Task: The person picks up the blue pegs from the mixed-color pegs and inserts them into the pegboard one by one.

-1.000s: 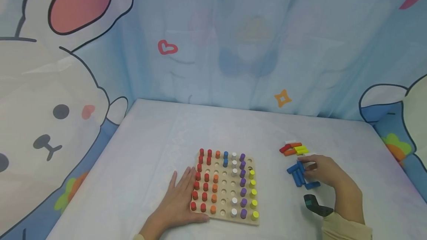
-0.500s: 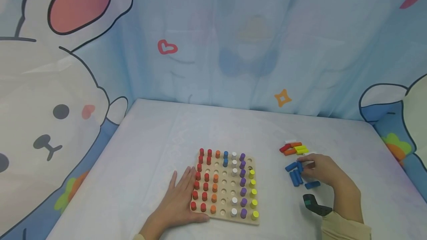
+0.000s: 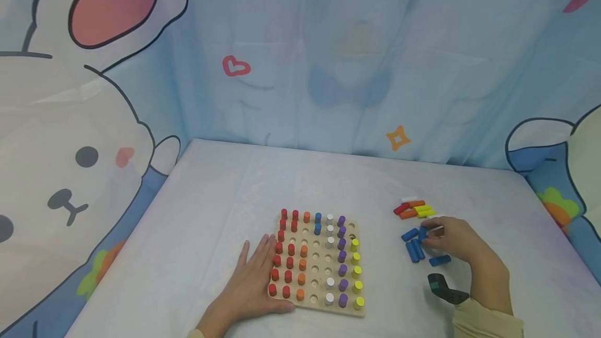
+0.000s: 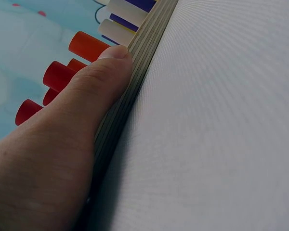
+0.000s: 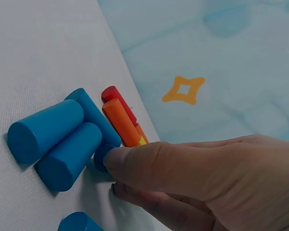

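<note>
A wooden pegboard stands with red, orange, blue, white, purple and yellow pegs upright in its holes. Along its left side lies my left hand, fingers straight, and its thumb presses the front edge close to an orange peg. Off to the board's right, my right hand pinches a blue peg between thumb and fingers; the thumb covers most of it. Right beside it, several loose blue pegs lie on the white cloth, one of them apart, nearer the wrist.
Beyond the right hand is a small pile of loose pegs, with red, orange, yellow and white ones. A black wrist device sits by the right sleeve. A printed blue curtain hangs behind the table.
Some loose blue pegs have shifted slightly left, away from the right fingers, and the peg at the fingertips now stands apart from them. The left hand and the board have not moved.
</note>
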A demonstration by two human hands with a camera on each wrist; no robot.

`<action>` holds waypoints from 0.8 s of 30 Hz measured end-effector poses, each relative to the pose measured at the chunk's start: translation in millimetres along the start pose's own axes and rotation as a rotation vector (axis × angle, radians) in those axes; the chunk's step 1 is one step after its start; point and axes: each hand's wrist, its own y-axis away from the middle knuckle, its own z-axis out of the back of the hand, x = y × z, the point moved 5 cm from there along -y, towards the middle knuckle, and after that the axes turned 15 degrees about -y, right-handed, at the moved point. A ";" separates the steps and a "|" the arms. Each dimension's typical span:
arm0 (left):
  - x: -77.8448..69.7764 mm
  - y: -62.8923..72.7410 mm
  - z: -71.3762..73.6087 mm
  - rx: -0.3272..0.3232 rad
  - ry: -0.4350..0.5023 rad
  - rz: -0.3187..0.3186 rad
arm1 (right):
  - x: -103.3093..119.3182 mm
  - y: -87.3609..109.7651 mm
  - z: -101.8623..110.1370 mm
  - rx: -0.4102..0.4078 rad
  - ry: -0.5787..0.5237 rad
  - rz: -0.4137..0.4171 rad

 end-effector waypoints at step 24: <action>0.1 -0.1 0.8 0.013 -0.009 0.001 | 2.5 2.3 1.9 -0.039 0.006 0.036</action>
